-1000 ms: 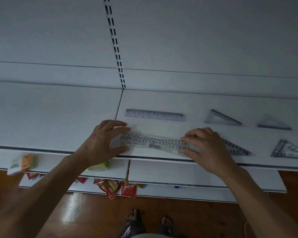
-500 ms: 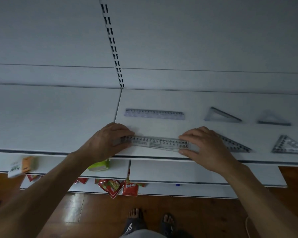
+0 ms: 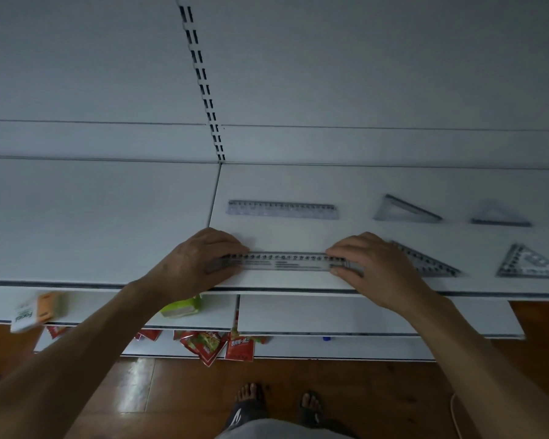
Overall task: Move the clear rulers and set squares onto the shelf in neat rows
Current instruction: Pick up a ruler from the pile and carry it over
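Clear ruler (image 3: 286, 263) lies on shelf (image 3: 108, 217).

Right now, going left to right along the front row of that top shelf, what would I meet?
The left hand, clear ruler held at both ends, right hand, a set square partly behind that hand, a second set square at the picture's right edge.

Ruler (image 3: 286, 263) ends: under left hand (image 3: 197, 264) and right hand (image 3: 377, 270).
Near set square (image 3: 425, 263): corner behind right hand.
Far-right set square (image 3: 533, 263): clipped by picture edge.
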The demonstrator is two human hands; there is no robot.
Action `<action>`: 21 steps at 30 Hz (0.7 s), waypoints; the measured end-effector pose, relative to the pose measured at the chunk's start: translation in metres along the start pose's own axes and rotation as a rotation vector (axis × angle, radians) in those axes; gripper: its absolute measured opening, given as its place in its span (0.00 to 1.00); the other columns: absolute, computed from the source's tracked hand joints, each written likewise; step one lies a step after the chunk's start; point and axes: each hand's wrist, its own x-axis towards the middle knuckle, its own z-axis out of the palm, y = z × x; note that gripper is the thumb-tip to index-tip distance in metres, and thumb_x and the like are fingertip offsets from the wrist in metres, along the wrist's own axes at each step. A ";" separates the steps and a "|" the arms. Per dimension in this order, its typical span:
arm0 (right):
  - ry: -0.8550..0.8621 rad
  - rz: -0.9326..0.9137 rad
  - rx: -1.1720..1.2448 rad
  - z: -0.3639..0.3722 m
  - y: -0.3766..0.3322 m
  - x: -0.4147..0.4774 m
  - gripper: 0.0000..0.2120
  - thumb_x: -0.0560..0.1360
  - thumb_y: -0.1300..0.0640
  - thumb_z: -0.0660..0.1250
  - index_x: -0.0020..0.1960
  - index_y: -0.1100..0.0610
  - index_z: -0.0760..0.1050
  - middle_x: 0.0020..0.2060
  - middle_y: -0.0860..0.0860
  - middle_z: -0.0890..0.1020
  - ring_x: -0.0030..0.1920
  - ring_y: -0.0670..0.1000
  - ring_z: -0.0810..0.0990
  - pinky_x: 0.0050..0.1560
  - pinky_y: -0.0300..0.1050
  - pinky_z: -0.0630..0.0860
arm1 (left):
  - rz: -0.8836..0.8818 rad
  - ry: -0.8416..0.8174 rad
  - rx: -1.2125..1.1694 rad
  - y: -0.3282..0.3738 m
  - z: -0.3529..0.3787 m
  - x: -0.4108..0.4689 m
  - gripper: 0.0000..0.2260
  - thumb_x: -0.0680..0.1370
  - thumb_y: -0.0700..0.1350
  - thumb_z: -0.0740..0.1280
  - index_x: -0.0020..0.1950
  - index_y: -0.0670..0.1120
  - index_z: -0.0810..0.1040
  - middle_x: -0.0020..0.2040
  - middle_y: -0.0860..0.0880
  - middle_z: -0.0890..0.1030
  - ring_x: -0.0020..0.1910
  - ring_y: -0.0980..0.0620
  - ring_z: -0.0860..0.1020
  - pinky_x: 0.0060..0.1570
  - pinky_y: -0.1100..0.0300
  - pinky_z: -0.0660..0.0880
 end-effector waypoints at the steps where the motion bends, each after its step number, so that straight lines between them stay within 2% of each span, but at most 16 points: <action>1: 0.001 -0.001 0.002 0.000 -0.001 -0.001 0.13 0.74 0.51 0.71 0.57 0.51 0.80 0.51 0.44 0.82 0.49 0.48 0.76 0.45 0.41 0.70 | 0.003 0.000 -0.004 0.000 0.000 0.000 0.16 0.77 0.54 0.64 0.60 0.47 0.80 0.55 0.51 0.80 0.54 0.54 0.76 0.54 0.59 0.76; 8: 0.008 -0.001 -0.009 -0.001 -0.002 -0.005 0.13 0.73 0.52 0.71 0.57 0.51 0.81 0.50 0.44 0.82 0.49 0.47 0.77 0.47 0.39 0.69 | -0.019 -0.011 -0.005 0.002 -0.001 -0.001 0.20 0.79 0.59 0.60 0.60 0.48 0.80 0.55 0.51 0.79 0.55 0.54 0.76 0.55 0.61 0.75; 11: 0.010 0.050 0.029 -0.003 -0.005 -0.008 0.14 0.74 0.53 0.71 0.59 0.51 0.80 0.54 0.45 0.81 0.53 0.46 0.76 0.52 0.40 0.69 | -0.087 0.006 -0.060 0.008 0.000 -0.004 0.20 0.77 0.60 0.62 0.61 0.50 0.79 0.56 0.54 0.78 0.57 0.57 0.75 0.58 0.64 0.72; 13: 0.089 0.144 0.139 -0.004 -0.011 -0.013 0.14 0.75 0.57 0.70 0.60 0.52 0.79 0.55 0.45 0.80 0.53 0.44 0.76 0.55 0.39 0.71 | -0.228 0.057 -0.194 0.017 0.000 -0.007 0.18 0.75 0.60 0.64 0.62 0.54 0.76 0.58 0.59 0.76 0.58 0.62 0.74 0.58 0.70 0.70; 15: 0.207 0.291 0.264 -0.006 -0.017 -0.020 0.12 0.76 0.59 0.68 0.59 0.53 0.79 0.50 0.43 0.80 0.47 0.40 0.77 0.51 0.30 0.72 | -0.465 0.154 -0.417 0.031 0.000 -0.009 0.15 0.76 0.58 0.67 0.62 0.58 0.75 0.59 0.62 0.76 0.57 0.64 0.74 0.53 0.73 0.70; 16: 0.244 0.361 0.311 -0.007 -0.019 -0.024 0.12 0.76 0.59 0.67 0.59 0.53 0.80 0.49 0.42 0.80 0.45 0.38 0.77 0.48 0.24 0.71 | -0.577 0.221 -0.549 0.037 0.001 -0.009 0.14 0.76 0.55 0.68 0.62 0.58 0.76 0.58 0.61 0.77 0.55 0.64 0.76 0.51 0.73 0.70; 18: 0.249 0.468 0.373 -0.005 -0.020 -0.030 0.11 0.76 0.59 0.67 0.57 0.52 0.81 0.47 0.41 0.82 0.44 0.37 0.78 0.46 0.21 0.70 | -0.718 0.339 -0.774 0.044 0.002 -0.012 0.13 0.78 0.49 0.67 0.62 0.55 0.77 0.57 0.59 0.80 0.53 0.63 0.78 0.48 0.73 0.71; 19: 0.232 0.510 0.408 -0.003 -0.019 -0.032 0.10 0.76 0.59 0.67 0.56 0.51 0.81 0.47 0.40 0.82 0.45 0.36 0.78 0.47 0.23 0.71 | -0.755 0.377 -0.854 0.048 0.001 -0.014 0.13 0.78 0.48 0.66 0.62 0.55 0.78 0.57 0.58 0.80 0.55 0.62 0.78 0.50 0.72 0.71; 21: 0.202 0.579 0.506 -0.002 -0.018 -0.034 0.09 0.76 0.58 0.68 0.54 0.48 0.81 0.46 0.39 0.82 0.47 0.38 0.80 0.54 0.34 0.76 | -0.784 0.426 -0.977 0.051 0.000 -0.016 0.12 0.79 0.48 0.64 0.62 0.55 0.78 0.59 0.56 0.81 0.60 0.58 0.77 0.60 0.63 0.72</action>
